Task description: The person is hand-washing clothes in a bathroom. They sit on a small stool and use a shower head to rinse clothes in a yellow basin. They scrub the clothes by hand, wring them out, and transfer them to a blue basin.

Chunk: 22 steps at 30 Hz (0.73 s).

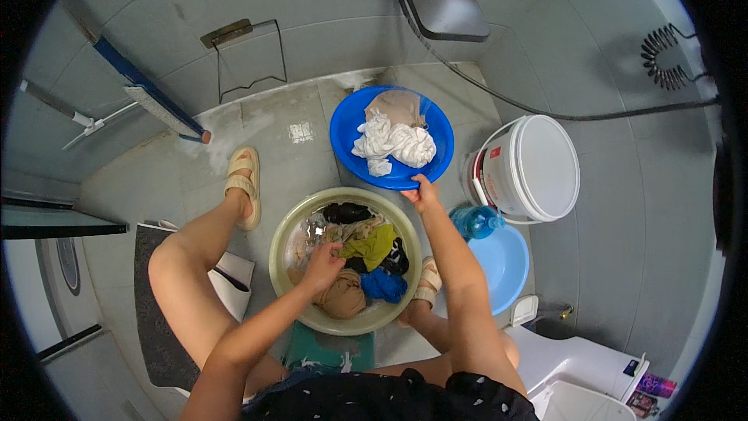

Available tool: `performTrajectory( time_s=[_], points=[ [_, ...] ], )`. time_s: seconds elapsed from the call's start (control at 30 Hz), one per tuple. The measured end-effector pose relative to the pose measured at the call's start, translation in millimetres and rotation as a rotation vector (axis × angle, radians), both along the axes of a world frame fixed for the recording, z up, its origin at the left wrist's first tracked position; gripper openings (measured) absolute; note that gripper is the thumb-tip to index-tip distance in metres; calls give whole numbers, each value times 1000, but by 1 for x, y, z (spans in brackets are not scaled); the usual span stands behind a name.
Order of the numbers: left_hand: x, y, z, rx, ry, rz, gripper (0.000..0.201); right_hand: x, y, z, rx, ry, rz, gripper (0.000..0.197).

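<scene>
A wide pale-green basin [282, 222] stands on the floor between my feet, holding water and wet clothes. In it lie a yellow-green cloth [369, 245], a blue cloth [384, 285], a tan bundle [341, 296] and dark pieces. My left hand [322, 267] is over these clothes, its fingers curled together beside the yellow-green cloth; whether they pinch any fabric is hard to see. Beyond it my right hand [422, 193] grips the near rim of a blue basin [340, 144]. White wet clothes [395, 143] and a beige piece [396, 106] lie inside the blue basin.
At the right are a lidded white bucket [548, 168], a blue bottle [477, 222] and a light-blue basin [502, 265]. A toilet [569, 366] stands lower right. A floor brush [148, 86] leans on the left wall. A hose [499, 95] hangs at the back.
</scene>
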<state>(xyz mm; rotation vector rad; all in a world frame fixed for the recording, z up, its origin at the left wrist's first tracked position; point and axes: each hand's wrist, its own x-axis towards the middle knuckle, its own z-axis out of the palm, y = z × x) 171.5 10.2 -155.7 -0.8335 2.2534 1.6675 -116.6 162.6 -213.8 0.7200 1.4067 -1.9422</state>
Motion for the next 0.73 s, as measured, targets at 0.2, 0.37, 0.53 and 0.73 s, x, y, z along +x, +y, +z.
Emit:
performTrajectory(
  time_s=[0.2,0.37,0.53,0.73],
  points=[
    [-5,2,-15,49,-50,-28,37,20,-6,-97,92,-113,-88,33],
    [-32,5,-1,51,-21,-66,37,-13,50,-152,1007,261,464,42],
    [-36,-3,-1,-68,106,-71,36,-22,62,-165,953,313,354,48],
    [-36,-4,26,-1,-9,-100,37,-14,59,-169,954,261,488,66]
  ],
)
